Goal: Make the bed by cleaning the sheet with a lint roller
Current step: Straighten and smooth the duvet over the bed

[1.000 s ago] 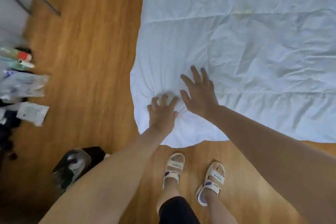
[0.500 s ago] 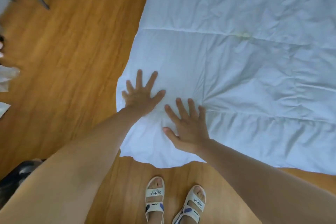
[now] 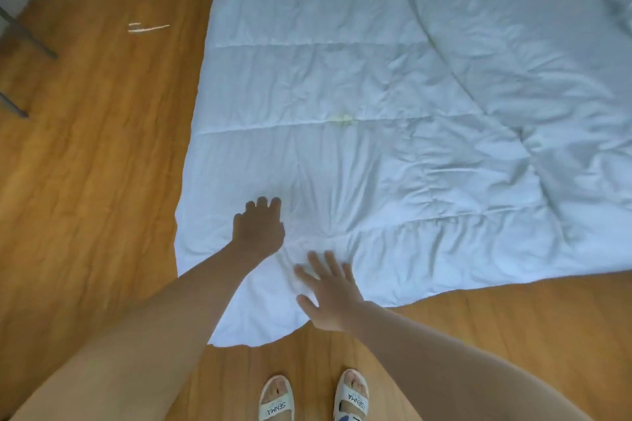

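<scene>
White quilted sheet fills the upper right and centre of the frame, spread flat on a wooden floor, its near corner reaching down toward the bottom centre. It is wrinkled, with a small yellowish stain near the middle. The left hand lies palm down on the sheet near its lower left corner, fingers bent at the tips and bunched together, holding nothing. The right hand lies just below and to the right of it, at the sheet's near edge, fingers spread wide and straight, gripping nothing. Creases fan out between the two hands. Two feet in white sandals stand at the bottom centre. Dark metal legs show at the upper left.
</scene>
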Demonstrator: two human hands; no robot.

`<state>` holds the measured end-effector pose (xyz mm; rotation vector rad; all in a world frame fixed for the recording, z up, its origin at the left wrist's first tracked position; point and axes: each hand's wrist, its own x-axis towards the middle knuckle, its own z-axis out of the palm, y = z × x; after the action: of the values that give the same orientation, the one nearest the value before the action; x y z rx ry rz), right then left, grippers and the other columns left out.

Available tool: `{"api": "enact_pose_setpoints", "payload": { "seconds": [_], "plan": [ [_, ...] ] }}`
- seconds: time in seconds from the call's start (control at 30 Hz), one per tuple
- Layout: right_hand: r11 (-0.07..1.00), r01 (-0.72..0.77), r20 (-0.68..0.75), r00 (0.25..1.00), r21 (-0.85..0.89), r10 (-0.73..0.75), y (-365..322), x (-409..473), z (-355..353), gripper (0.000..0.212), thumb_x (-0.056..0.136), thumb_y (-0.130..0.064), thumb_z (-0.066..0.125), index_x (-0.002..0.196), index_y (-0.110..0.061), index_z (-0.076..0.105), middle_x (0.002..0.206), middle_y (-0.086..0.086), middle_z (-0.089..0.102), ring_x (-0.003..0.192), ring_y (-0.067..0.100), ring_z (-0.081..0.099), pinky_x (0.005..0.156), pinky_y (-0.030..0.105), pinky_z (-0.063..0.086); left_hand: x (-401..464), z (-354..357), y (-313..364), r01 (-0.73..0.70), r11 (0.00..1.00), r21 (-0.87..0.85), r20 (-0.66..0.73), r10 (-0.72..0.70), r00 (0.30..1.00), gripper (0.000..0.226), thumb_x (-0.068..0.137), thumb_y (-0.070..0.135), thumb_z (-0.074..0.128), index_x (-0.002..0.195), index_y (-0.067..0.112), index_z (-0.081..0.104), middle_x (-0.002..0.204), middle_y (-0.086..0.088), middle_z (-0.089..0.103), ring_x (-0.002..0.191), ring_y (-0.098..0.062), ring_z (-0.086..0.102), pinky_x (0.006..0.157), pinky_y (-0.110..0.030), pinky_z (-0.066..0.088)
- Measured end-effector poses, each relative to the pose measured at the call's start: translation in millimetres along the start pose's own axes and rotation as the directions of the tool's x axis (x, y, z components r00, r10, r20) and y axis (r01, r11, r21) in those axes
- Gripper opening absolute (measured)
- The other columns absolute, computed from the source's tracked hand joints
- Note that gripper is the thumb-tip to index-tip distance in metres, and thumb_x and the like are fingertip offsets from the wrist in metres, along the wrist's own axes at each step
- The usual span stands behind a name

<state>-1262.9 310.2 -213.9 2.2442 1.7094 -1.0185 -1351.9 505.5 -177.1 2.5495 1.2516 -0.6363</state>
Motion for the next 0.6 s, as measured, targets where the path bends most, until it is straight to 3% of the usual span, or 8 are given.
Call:
{"api": "enact_pose_setpoints", "payload": {
  "seconds": [0.07,0.1,0.17,0.23,0.3,0.4,0.53,0.6],
  "plan": [
    [0.983,-0.096,-0.037,0.994,0.159,0.103,15.2,-35.7,-22.9,0.060,0.104,-0.052,0.027,0.160,-0.039,0.007,0.170,-0.004,-0.005,0.157,0.026,-0.004,0.124,0.053,0.007,-14.5,13.0,44.4,-0.086,0.996,-0.035,0.142,0.090,0.986,0.076,0.098,0.050,0.051,0.161,0.035,0.011,0.168,-0.001,0.013,0.149,-0.036,0.026,0.109,-0.056,0.040],
    [0.959,-0.164,-0.086,0.979,0.230,0.187,28.9,-53.2,-37.6,0.057,0.105,-0.049,0.028,0.160,-0.037,0.013,0.170,-0.002,0.004,0.156,0.025,0.005,0.123,0.051,0.014,-20.8,15.4,63.1,-0.093,0.995,0.039,0.254,0.081,0.964,0.084,0.095,0.049,0.055,0.162,0.037,0.007,0.169,0.000,0.009,0.150,-0.039,0.024,0.109,-0.057,0.039],
    [0.906,-0.277,-0.166,0.925,0.320,0.342,68.3,-88.4,-67.4,0.054,0.107,-0.045,0.029,0.158,-0.031,0.022,0.166,0.001,0.021,0.151,0.024,0.022,0.119,0.048,0.024,-27.2,-2.4,102.0,-0.137,0.982,0.132,0.355,0.082,0.931,0.069,0.088,0.028,0.061,0.153,0.024,0.040,0.151,-0.006,0.047,0.131,-0.034,0.055,0.095,-0.044,0.053],
    [0.838,-0.382,-0.201,0.853,0.389,0.482,117.8,-124.6,-92.5,0.051,0.107,-0.042,0.030,0.155,-0.027,0.030,0.157,0.003,0.037,0.140,0.026,0.040,0.112,0.046,0.033,-29.4,-41.0,156.1,-0.181,0.983,-0.006,0.379,0.170,0.910,0.033,0.082,0.016,0.054,0.113,0.014,0.067,0.111,-0.007,0.074,0.082,-0.027,0.073,0.071,-0.030,0.057],
    [0.741,-0.443,-0.212,0.769,0.505,0.604,167.8,-159.4,-111.5,0.049,0.106,-0.040,0.032,0.153,-0.026,0.034,0.149,0.004,0.046,0.131,0.028,0.049,0.108,0.046,0.037,-29.4,-75.6,219.2,-0.236,0.963,-0.129,0.300,0.265,0.916,0.024,0.090,0.022,0.051,0.108,0.015,0.064,0.107,-0.006,0.071,0.071,-0.027,0.068,0.065,-0.027,0.054],
    [0.616,-0.451,-0.213,0.668,0.645,0.713,241.4,-204.8,-130.5,0.046,0.106,-0.037,0.034,0.150,-0.024,0.038,0.141,0.006,0.051,0.124,0.027,0.055,0.106,0.046,0.042,-33.1,-112.2,323.7,-0.351,0.900,-0.259,0.069,0.380,0.922,0.023,0.098,0.030,0.048,0.111,0.020,0.065,0.106,-0.001,0.068,0.088,-0.026,0.065,0.069,-0.030,0.050],
    [0.604,-0.409,-0.245,0.651,0.684,0.718,341.6,-253.5,-146.2,0.044,0.105,-0.035,0.037,0.147,-0.021,0.040,0.137,0.007,0.052,0.119,0.026,0.058,0.102,0.045,0.047,-42.5,-125.8,446.4,-0.372,0.855,-0.363,-0.058,0.378,0.924,0.020,0.097,0.031,0.047,0.101,0.026,0.066,0.095,0.004,0.068,0.087,-0.024,0.064,0.068,-0.030,0.049],
    [0.618,-0.394,-0.262,0.656,0.680,0.707,376.7,-266.0,-154.0,0.042,0.105,-0.034,0.038,0.144,-0.019,0.043,0.132,0.007,0.055,0.114,0.025,0.060,0.098,0.043,0.049,-39.9,-116.0,472.6,-0.310,0.847,-0.431,-0.025,0.333,0.943,0.020,0.097,0.029,0.048,0.097,0.023,0.067,0.090,0.004,0.069,0.083,-0.023,0.065,0.066,-0.031,0.051]
  ]
}}
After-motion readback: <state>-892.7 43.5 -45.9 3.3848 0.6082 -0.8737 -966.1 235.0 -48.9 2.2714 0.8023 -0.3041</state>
